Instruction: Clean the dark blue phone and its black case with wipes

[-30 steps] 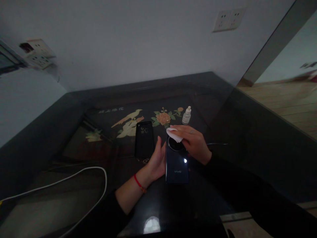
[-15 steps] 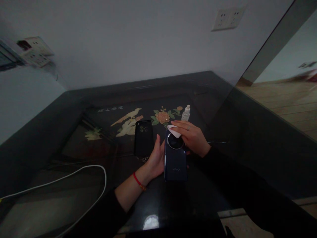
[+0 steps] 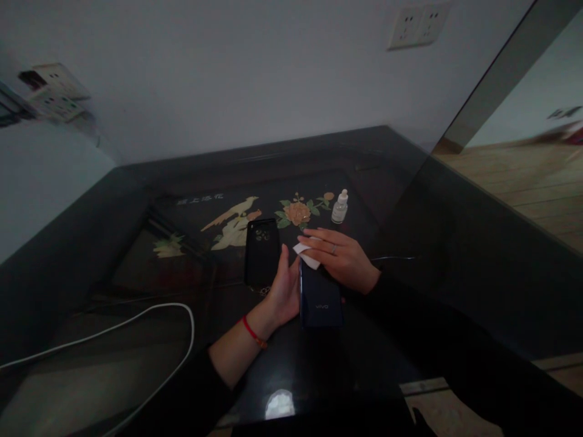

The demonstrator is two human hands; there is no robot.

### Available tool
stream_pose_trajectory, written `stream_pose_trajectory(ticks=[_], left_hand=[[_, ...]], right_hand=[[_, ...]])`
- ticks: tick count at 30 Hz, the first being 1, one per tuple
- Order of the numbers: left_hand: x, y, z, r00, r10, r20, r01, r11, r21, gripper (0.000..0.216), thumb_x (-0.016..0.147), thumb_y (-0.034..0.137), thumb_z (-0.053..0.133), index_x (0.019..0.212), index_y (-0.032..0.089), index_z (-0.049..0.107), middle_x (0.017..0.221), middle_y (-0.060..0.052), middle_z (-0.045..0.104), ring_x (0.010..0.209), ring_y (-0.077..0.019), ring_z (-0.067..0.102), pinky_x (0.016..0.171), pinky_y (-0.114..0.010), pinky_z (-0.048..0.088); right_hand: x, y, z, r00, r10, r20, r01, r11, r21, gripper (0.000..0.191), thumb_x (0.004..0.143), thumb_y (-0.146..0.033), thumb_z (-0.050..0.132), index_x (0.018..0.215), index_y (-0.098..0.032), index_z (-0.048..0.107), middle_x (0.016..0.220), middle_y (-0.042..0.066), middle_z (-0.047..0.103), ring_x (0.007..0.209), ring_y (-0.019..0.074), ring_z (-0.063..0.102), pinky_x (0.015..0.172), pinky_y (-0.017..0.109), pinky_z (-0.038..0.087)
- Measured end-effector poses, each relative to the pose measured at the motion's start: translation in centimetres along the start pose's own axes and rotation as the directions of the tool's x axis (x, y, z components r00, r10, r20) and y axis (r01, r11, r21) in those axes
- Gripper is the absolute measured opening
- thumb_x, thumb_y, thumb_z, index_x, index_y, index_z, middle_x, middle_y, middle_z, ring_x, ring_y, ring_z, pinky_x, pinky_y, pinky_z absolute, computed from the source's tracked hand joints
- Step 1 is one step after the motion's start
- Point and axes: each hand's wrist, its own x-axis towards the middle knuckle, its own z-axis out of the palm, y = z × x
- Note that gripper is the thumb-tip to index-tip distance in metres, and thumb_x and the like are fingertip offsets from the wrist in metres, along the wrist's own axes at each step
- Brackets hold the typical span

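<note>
A dark blue phone [image 3: 320, 301] lies back-up on the glossy black table [image 3: 319, 370]. My left hand [image 3: 282, 288] holds its left edge, thumb upright beside it. My right hand [image 3: 339, 258] lies over the phone's upper part, fingers pressing a small white wipe [image 3: 306, 255] onto the camera area, which is hidden. A ring shows on one finger. A black phone case [image 3: 261, 250] lies just left of my left hand.
A small clear dropper bottle [image 3: 339, 207] stands behind my right hand. A white cable [image 3: 150, 315] curves across the table's left side. The tabletop has a bird-and-flower inlay [image 3: 255, 215]. Wall sockets [image 3: 416, 24] sit above.
My right hand has slid the wipe left and down over the phone's round camera ring, which was visible half a second ago. The left hand has stayed on the phone's edge.
</note>
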Motion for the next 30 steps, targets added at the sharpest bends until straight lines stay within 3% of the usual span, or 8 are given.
stream_pose_trajectory(ticks=[3,9,20,23,26,30], left_hand=[[-0.1,0.1,0.1,1.0,-0.006,0.016,0.006,1.0,0.008,0.066,0.091,0.066,0.023,0.14,0.027,0.042,0.119,-0.012,0.065,0.104,-0.0292,0.064,0.094,-0.054,0.044],[0.0,-0.1,0.2,1.0,0.005,0.014,-0.005,1.0,-0.003,0.063,0.093,0.063,0.023,0.141,0.027,0.042,0.12,-0.012,0.065,0.105,-0.029,0.064,0.094,-0.054,0.045],[0.2,0.5,-1.3,0.988,0.048,0.144,-0.047,0.999,-0.008,0.072,0.088,0.07,0.024,0.141,0.024,0.042,0.125,-0.017,0.062,0.113,-0.036,0.06,0.096,-0.064,0.038],[0.3,0.6,-1.1,0.994,0.044,0.099,-0.042,0.999,-0.025,0.07,0.09,0.068,0.023,0.142,0.025,0.041,0.127,-0.016,0.061,0.113,-0.0343,0.06,0.096,-0.062,0.039],[0.2,0.7,-0.7,0.998,0.039,0.051,-0.037,0.998,-0.043,0.068,0.09,0.067,0.023,0.143,0.027,0.039,0.129,-0.015,0.06,0.114,-0.0328,0.06,0.097,-0.059,0.04],[0.1,0.9,-0.6,0.996,0.061,0.065,-0.058,0.997,-0.047,0.069,0.09,0.068,0.023,0.143,0.027,0.039,0.128,-0.015,0.06,0.114,-0.0337,0.06,0.095,-0.061,0.04]], right_hand=[[0.0,0.4,-0.1,0.991,0.121,-0.053,-0.123,0.992,-0.039,0.034,0.089,-0.002,0.045,0.111,-0.014,0.068,0.122,0.01,0.068,0.123,0.0215,0.057,0.1,0.042,0.052],[0.4,-0.4,0.0,0.999,0.038,0.016,-0.037,0.998,-0.056,0.033,0.09,-0.005,0.046,0.114,-0.016,0.067,0.128,0.007,0.064,0.123,0.0217,0.057,0.102,0.041,0.05],[-1.7,2.0,-1.9,0.974,0.198,-0.112,-0.201,0.979,-0.015,0.038,0.082,-0.004,0.052,0.113,-0.019,0.068,0.113,0.007,0.072,0.107,0.0219,0.066,0.092,0.042,0.054],[-1.1,1.6,-1.2,0.982,0.182,-0.046,-0.182,0.983,0.011,0.041,0.087,-0.005,0.05,0.123,-0.02,0.062,0.122,0.007,0.068,0.116,0.02,0.062,0.098,0.041,0.052],[-1.0,1.5,-0.9,0.99,0.139,0.0,-0.139,0.99,0.018,0.038,0.088,-0.005,0.049,0.121,-0.018,0.064,0.124,0.007,0.067,0.118,0.0205,0.061,0.098,0.041,0.052],[-1.4,1.9,-1.4,0.979,0.196,-0.054,-0.196,0.981,0.013,0.037,0.083,-0.004,0.052,0.112,-0.018,0.068,0.114,0.008,0.071,0.109,0.022,0.066,0.093,0.042,0.055]])
